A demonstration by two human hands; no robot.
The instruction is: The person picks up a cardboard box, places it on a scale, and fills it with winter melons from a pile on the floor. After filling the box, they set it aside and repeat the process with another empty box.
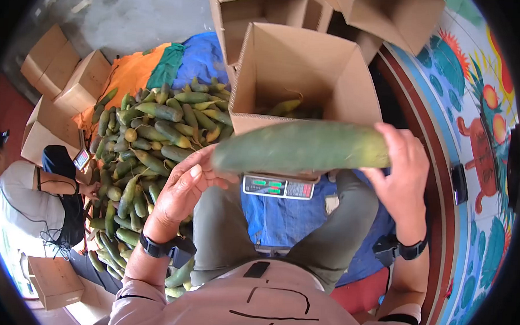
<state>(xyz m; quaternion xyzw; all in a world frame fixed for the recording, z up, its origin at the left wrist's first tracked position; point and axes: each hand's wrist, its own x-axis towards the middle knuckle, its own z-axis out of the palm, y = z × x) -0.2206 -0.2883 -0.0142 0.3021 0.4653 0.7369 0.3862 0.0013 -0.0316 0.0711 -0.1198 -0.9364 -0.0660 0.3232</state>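
From where I stand, one big cucumber-shaped green vegetable (300, 145) hangs crosswise in front of the seated person, its long axis nearly level, running from left to right. Its darker end points left, toward the heap of similar green vegetables (172, 133); the yellowish end points right. The right hand (404, 156) pinches that yellowish end, thumb below and fingers above. The left hand (185, 183) is loosely open, fingers half curled beside the dark end; blur keeps me from telling whether they touch. The vegetable is above the lit panel of a digital scale (278, 187), near the front wall of an open carton (309, 61) with more vegetables at its bottom. Another person's hand (90, 190) is at the heap's far left.
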